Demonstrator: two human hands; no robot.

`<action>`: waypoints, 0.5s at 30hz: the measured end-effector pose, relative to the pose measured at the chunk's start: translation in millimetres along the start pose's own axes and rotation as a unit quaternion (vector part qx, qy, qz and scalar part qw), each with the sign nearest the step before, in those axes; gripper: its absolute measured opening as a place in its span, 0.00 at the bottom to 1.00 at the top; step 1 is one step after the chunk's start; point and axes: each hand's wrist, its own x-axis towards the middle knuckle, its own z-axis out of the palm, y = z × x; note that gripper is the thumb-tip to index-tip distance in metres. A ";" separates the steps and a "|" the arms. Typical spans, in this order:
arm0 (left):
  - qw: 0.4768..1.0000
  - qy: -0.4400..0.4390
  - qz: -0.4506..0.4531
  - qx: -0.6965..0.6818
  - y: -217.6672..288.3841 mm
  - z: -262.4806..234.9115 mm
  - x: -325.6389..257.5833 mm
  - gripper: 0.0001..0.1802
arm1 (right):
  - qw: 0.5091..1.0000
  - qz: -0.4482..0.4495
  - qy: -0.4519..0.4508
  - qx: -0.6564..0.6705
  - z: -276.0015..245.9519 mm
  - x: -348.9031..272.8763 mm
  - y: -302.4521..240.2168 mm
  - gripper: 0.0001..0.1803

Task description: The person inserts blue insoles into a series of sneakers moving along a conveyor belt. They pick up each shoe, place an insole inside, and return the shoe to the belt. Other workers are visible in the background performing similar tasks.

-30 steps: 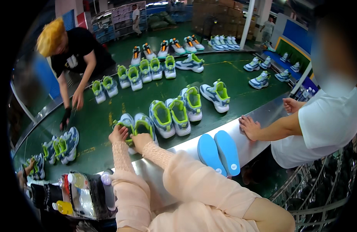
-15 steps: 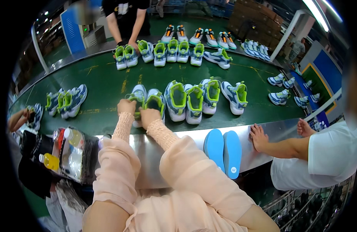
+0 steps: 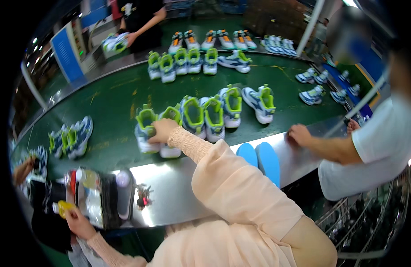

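Observation:
My right hand (image 3: 164, 131) is closed on the collar side of a white, blue and lime-green sneaker (image 3: 145, 133), the leftmost of the nearer row on the green belt. Its mate (image 3: 171, 150) stands partly behind my wrist. Down at the left, my left hand (image 3: 80, 224) has its fingers round a small bottle with yellow contents (image 3: 63, 208), beside a clear container holding other bottles. The hand covers part of this bottle. Further right along the row stand several more sneakers (image 3: 213, 118) of the same kind.
Blue insoles (image 3: 268, 162) lie on the metal ledge (image 3: 170, 191), near a neighbour's hand (image 3: 299, 135) at the right. Keys (image 3: 144, 196) rest beside the bottle container (image 3: 90, 196). More sneakers (image 3: 194, 60) line the far side, where a person holds a sneaker (image 3: 115, 42).
My left hand has left the sneakers and moved down-left to the yellow bottle. My right hand has shifted onto the leftmost sneaker. The person opposite has lifted footwear off the belt.

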 end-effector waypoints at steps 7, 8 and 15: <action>0.951 -0.284 -0.063 0.106 -66.6 29.4 -21.6 0.09 | 0.962 -0.049 -0.121 0.239 -231.7 -34.7 7.1 0.24; 0.942 -0.281 0.099 0.154 -8.9 11.2 -13.9 0.25 | 0.965 -0.030 -0.131 0.226 -263.3 -42.1 23.2 0.24; 0.978 -0.025 0.052 -0.198 113.7 39.7 6.1 0.09 | 0.957 0.245 -0.133 -0.085 -397.1 -98.0 101.3 0.29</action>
